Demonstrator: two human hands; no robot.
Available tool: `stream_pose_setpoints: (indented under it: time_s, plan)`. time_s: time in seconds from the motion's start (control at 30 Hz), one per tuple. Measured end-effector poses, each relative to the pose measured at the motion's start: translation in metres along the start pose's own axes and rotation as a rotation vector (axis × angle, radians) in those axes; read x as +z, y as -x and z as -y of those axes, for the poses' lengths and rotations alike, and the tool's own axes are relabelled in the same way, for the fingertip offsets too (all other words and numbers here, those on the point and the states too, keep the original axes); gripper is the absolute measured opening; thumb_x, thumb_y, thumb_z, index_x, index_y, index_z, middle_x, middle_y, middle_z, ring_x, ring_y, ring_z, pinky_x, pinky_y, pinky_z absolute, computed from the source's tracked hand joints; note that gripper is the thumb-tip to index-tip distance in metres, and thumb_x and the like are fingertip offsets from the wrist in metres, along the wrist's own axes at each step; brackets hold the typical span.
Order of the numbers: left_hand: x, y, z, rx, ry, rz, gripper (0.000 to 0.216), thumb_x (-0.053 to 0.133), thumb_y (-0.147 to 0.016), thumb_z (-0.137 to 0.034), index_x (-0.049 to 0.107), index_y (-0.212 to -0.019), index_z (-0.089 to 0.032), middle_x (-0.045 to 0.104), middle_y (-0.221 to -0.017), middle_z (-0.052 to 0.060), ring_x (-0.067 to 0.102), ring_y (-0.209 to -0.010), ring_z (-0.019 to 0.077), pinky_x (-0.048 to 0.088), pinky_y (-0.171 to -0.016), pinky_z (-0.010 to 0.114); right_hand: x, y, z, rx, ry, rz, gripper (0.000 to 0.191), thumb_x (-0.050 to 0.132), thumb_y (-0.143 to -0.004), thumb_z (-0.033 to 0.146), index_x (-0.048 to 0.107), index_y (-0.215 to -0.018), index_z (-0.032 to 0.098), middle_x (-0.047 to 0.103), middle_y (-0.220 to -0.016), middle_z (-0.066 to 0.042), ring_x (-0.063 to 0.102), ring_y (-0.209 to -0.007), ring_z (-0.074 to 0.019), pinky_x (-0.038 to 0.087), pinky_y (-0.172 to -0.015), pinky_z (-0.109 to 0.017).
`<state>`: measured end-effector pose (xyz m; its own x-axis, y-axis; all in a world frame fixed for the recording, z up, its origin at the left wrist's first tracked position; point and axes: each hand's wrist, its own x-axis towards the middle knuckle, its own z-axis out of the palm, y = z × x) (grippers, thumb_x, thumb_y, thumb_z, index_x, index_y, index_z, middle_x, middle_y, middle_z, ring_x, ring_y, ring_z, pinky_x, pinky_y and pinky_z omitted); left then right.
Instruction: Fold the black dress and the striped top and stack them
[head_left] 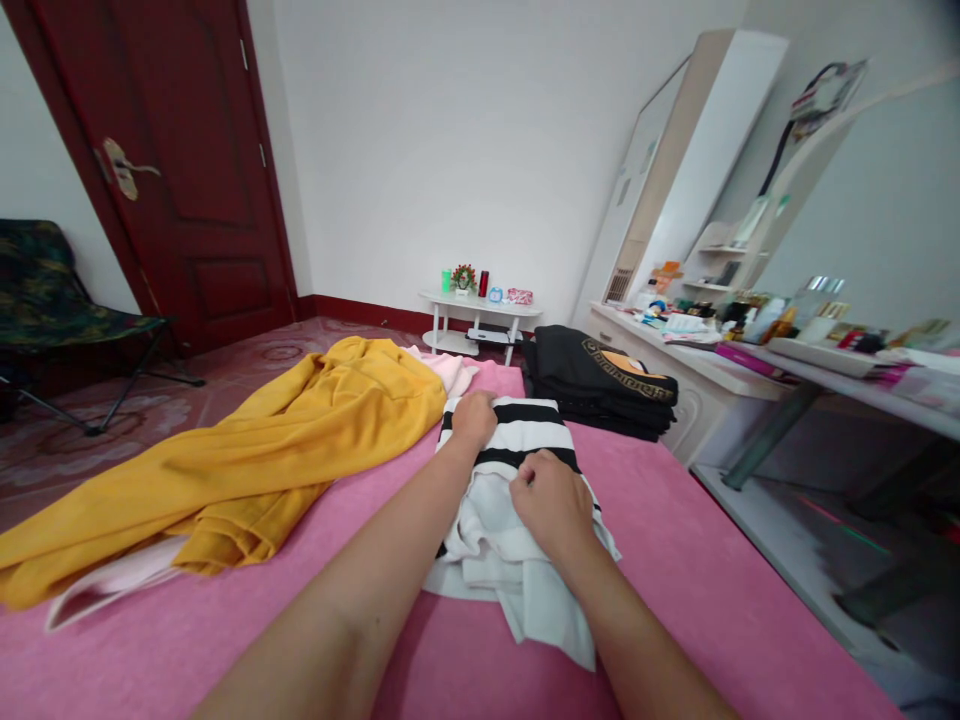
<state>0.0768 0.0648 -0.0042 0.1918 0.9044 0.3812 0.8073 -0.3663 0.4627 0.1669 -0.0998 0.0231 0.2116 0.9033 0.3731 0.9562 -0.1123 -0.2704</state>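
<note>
A black-and-white striped shirt (pixel 529 436) lies partly folded in front of me, its plain white part (pixel 547 600) bunched and spilling towards me. My left hand (pixel 474 420) rests at the shirt's far left edge, fingers curled in against the cloth. Nearer and to the right, my right hand (pixel 551 495) is closed over the middle of the shirt where striped and white cloth meet. The fingertips of both hands are mostly hidden.
On the pink bed cover (pixel 645 560), a yellow hooded top (pixel 330 420) sprawls left over pale pink clothing. A stack of folded black clothes (pixel 600 385) sits at the far right. Beyond are a small white table (pixel 480 303), a cluttered dressing table (pixel 750 375) and a camouflage chair (pixel 67 300).
</note>
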Motion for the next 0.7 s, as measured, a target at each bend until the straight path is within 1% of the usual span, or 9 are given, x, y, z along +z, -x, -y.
stream_pose_setpoints:
  time_s: [0.07,0.13,0.2,0.3,0.37,0.43,0.5,0.6,0.7]
  plan:
    - [-0.001,0.0,0.0,0.0,0.011,-0.01,0.038,0.041,-0.085,-0.012,0.064,-0.113,-0.022,0.064,-0.116,0.006,0.057,-0.109,0.0187,0.041,-0.095,0.028,-0.013,-0.017,0.01,0.013,0.052,0.093,0.014,0.051,-0.069,0.022,0.063,-0.064,0.022,0.065,-0.071,-0.005,0.058,-0.064,-0.0205,0.028,-0.054,-0.029]
    - [-0.002,0.0,-0.001,-0.001,0.018,-0.014,0.035,0.04,-0.086,-0.014,0.064,-0.111,-0.021,0.065,-0.114,0.007,0.058,-0.108,0.019,0.041,-0.095,0.028,-0.024,-0.042,0.024,-0.007,0.015,0.104,0.016,0.05,-0.071,0.023,0.066,-0.068,0.022,0.067,-0.072,-0.006,0.061,-0.069,-0.022,0.035,-0.057,-0.029]
    - [-0.002,0.001,0.0,-0.015,0.021,-0.016,0.034,0.04,-0.088,-0.017,0.061,-0.115,-0.02,0.065,-0.113,0.009,0.058,-0.107,0.0202,0.042,-0.093,0.029,-0.027,-0.071,0.036,-0.11,-0.129,0.007,0.022,0.048,-0.075,0.024,0.067,-0.085,0.021,0.069,-0.086,-0.005,0.062,-0.082,-0.0207,0.041,-0.068,-0.028]
    - [-0.002,0.002,0.001,-0.081,0.019,-0.026,0.04,0.04,-0.089,-0.023,0.047,-0.129,-0.016,0.065,-0.11,0.013,0.061,-0.102,0.0241,0.046,-0.086,0.034,-0.007,-0.104,0.034,-0.266,-0.285,-0.119,0.037,0.042,-0.083,0.027,0.057,-0.116,0.019,0.062,-0.118,-0.006,0.055,-0.108,-0.0186,0.04,-0.089,-0.028]
    - [-0.003,0.003,0.003,-0.155,0.007,-0.033,0.042,0.041,-0.089,-0.023,0.042,-0.13,-0.014,0.066,-0.106,0.015,0.062,-0.099,0.0267,0.048,-0.081,0.037,0.015,-0.112,0.018,-0.209,-0.206,-0.015,0.041,0.038,-0.086,0.031,0.053,-0.122,0.017,0.056,-0.126,-0.01,0.05,-0.116,-0.0214,0.038,-0.095,-0.033]
    - [-0.003,0.004,0.004,-0.218,-0.014,-0.029,0.04,0.042,-0.088,-0.021,0.043,-0.127,-0.012,0.066,-0.102,0.016,0.062,-0.098,0.0278,0.048,-0.08,0.037,0.036,-0.112,-0.001,-0.054,-0.055,0.157,0.043,0.034,-0.088,0.036,0.055,-0.119,0.014,0.058,-0.123,-0.014,0.052,-0.114,-0.0266,0.039,-0.093,-0.039]
    - [-0.004,0.005,0.004,-0.245,-0.032,-0.015,0.038,0.042,-0.087,-0.018,0.044,-0.124,-0.011,0.066,-0.101,0.017,0.063,-0.098,0.0275,0.047,-0.08,0.036,0.048,-0.108,-0.013,0.079,0.067,0.245,0.047,0.03,-0.09,0.039,0.056,-0.117,0.011,0.059,-0.119,-0.018,0.054,-0.111,-0.0304,0.041,-0.089,-0.043]
    - [-0.007,0.007,0.004,-0.169,-0.059,0.019,0.041,0.036,-0.089,-0.017,0.041,-0.129,-0.01,0.064,-0.107,0.018,0.06,-0.104,0.0258,0.045,-0.086,0.036,0.052,-0.105,-0.017,0.151,0.127,0.254,0.054,0.029,-0.09,0.044,0.053,-0.122,0.008,0.057,-0.122,-0.021,0.052,-0.114,-0.0325,0.042,-0.088,-0.045]
    - [-0.009,0.008,0.006,0.002,-0.062,0.079,0.04,0.029,-0.094,-0.026,0.045,-0.131,-0.018,0.058,-0.124,0.012,0.051,-0.118,0.0227,0.035,-0.1,0.037,0.052,-0.102,-0.016,0.196,0.072,0.253,0.063,0.023,-0.09,0.051,0.045,-0.132,0.01,0.043,-0.138,-0.019,0.039,-0.128,-0.0312,0.038,-0.095,-0.047]
